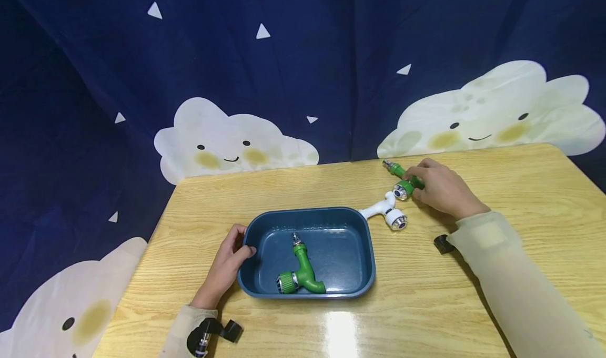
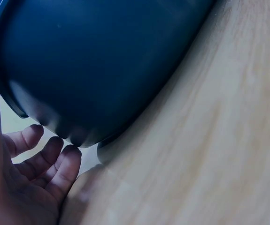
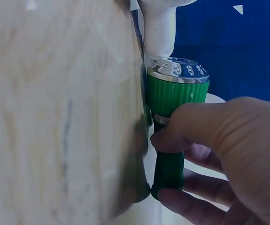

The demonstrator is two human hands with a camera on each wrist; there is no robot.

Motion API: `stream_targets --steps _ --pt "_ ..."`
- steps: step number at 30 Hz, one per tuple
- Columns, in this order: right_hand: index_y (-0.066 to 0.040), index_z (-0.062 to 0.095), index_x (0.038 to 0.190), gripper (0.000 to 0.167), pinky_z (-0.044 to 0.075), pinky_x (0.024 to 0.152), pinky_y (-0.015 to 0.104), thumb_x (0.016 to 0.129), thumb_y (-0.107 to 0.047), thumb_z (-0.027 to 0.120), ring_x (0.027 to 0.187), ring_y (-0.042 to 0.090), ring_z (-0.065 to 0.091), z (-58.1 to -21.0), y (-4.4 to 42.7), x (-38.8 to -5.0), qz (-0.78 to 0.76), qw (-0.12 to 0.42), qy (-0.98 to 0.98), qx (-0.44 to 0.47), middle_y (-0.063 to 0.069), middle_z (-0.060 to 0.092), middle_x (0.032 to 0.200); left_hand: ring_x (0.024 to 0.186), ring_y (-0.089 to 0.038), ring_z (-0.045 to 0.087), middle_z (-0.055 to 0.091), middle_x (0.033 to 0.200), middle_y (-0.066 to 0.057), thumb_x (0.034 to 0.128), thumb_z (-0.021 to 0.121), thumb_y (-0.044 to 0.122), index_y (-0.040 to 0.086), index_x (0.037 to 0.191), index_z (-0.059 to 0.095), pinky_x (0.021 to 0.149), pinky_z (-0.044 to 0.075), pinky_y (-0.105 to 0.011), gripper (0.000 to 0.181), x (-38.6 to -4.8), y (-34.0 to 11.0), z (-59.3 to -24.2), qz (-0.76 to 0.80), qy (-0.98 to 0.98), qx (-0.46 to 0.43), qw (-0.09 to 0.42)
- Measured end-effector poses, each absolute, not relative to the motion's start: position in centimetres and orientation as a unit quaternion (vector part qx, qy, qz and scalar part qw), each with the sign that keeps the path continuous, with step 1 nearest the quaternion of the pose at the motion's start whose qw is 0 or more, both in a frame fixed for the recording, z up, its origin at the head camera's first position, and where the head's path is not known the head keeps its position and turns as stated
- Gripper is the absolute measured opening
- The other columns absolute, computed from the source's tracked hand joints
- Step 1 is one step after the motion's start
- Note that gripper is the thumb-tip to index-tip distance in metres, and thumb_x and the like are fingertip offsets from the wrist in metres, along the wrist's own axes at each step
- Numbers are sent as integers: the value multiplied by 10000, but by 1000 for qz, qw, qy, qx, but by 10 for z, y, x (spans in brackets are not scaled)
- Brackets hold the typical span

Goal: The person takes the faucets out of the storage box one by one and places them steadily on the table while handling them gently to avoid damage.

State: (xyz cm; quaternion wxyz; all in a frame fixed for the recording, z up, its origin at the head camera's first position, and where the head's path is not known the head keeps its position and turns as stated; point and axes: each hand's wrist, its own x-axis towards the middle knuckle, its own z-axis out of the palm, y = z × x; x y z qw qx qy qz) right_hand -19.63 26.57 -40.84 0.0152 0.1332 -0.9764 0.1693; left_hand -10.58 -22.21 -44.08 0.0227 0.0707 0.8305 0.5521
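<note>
- Across the back, biggest thing on show, a dark blue curtain (image 1: 293,58) hangs in folds, dotted with smiling white clouds (image 1: 222,132) and small white triangles (image 1: 262,31)
- Below it runs the counter (image 1: 416,295), pale wood grain with a bright glare (image 1: 342,331) near the front; it looks slick, so lifting straight up should beat dragging
- On that sits the blue tray (image 1: 338,253), and the left hand (image 1: 229,261) has it by the left rim, thumb inside, fingers outside; light, steady pressure looks plenty, since a hard squeeze could shift it
- Out right, near the back edge, comes the action: the right hand (image 1: 440,187) pinches the far green tap (image 1: 404,187), thumb and fingers about its body; a firm hold there should stop the heavy-looking knob end from rolling
- Inside the tray lies the near green tap (image 1: 304,268), spout towards the front wall
- Just beside the tray's back right corner, the white tap (image 1: 380,208) rests on the counter
- Tightest spot, the chrome cap (image 3: 179,70) by the white spout, touching or barely apart, I can't tell; best to raise it clear before any sideways swing
</note>
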Motion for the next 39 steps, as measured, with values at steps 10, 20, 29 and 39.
stream_targets --steps 10,20,29,39 --pt "-104 705 1265 398 524 794 541 867 -105 711 990 359 639 -409 266 -197 170 14 -976 138 208 605 1239 981 -165 529 532 1051 -142 876 546 24 3 1124 502 872 456 -250 253 -106 -222 -441 550 832 68 22" --pt "-111 702 1266 389 524 815 552 878 -110 706 1011 369 639 -409 265 -197 174 9 -975 137 207 596 1257 979 -156 531 535 1052 -150 877 545 24 -4 1123 503 873 454 -243 251 -106 -221 -441 551 832 70 21" --pt "-108 697 1269 393 522 810 542 876 -106 702 999 362 635 -409 265 -197 174 10 -975 139 206 591 1250 977 -158 533 535 1052 -147 879 544 26 0 1123 502 867 461 -250 249 -106 -222 -441 552 831 72 20" --pt "-108 675 1288 397 513 800 519 892 -102 668 968 336 623 -409 265 -197 173 0 -975 141 203 570 1260 998 -178 532 542 1075 -153 878 542 26 5 1130 502 879 460 -250 256 -106 -221 -440 549 832 70 22"
